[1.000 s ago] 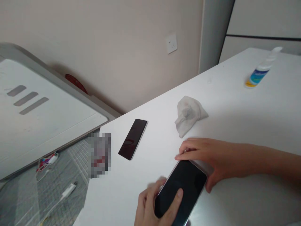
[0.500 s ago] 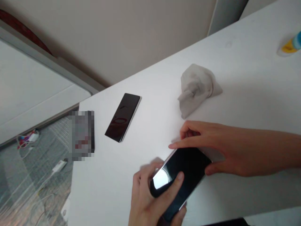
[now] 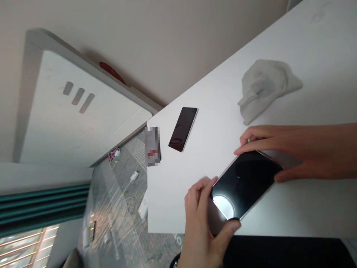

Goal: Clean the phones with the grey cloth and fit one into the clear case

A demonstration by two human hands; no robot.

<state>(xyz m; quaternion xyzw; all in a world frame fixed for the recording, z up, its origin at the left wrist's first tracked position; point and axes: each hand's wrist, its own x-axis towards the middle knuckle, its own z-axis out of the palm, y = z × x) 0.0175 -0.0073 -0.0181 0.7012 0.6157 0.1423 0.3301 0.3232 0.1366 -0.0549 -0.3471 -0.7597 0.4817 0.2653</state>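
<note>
Near the front edge of the white bench (image 3: 167, 208), a phone (image 3: 248, 182) is gripped at opposite ends by left hand (image 3: 199, 223) and right hand (image 3: 299, 143), presumably for steadiness, while a crumpled cloth (image 3: 264, 89) and, near the back-left corner, a second phone (image 3: 183, 129) are seemingly placed out of the way.

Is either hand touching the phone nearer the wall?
No, the wall-side phone lies on the table, apart from the left hand and right hand, both on the other phone.

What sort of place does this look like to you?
Probably a room in a home, though a small office is possible: a white table beside a plain wall, a green curtain and a bright window.
</note>
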